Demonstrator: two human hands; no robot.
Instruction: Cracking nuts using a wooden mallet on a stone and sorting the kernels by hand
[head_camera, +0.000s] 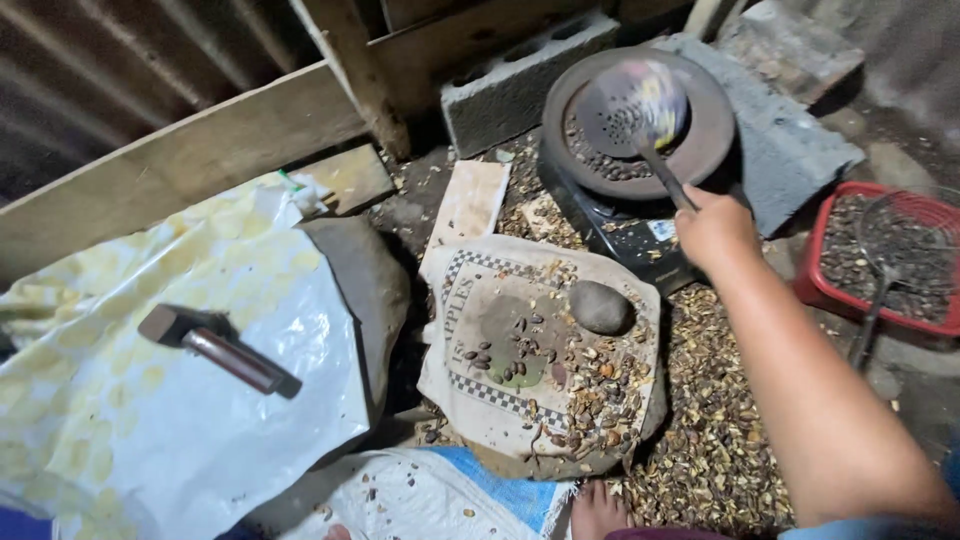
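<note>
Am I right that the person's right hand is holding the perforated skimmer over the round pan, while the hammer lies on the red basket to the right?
Not quite. The head view shows the right hand holding the perforated skimmer over the round pan, but the hammer lies on the yellow-and-white plastic sheet at the left, not on the red basket.

1. The dirt floor (900, 385) carries everything, strewn with broken shells (705, 420) just below the right hand's grip (712, 228).
2. A black stove (620, 235) stands directly under the grip.
3. A red basket (880, 255) sits beside it, to the right.
4. A printed sack (500, 330) with a round stone (599, 306) lies left and below.
5. Concrete blocks (790, 140) stand beyond it.
</note>
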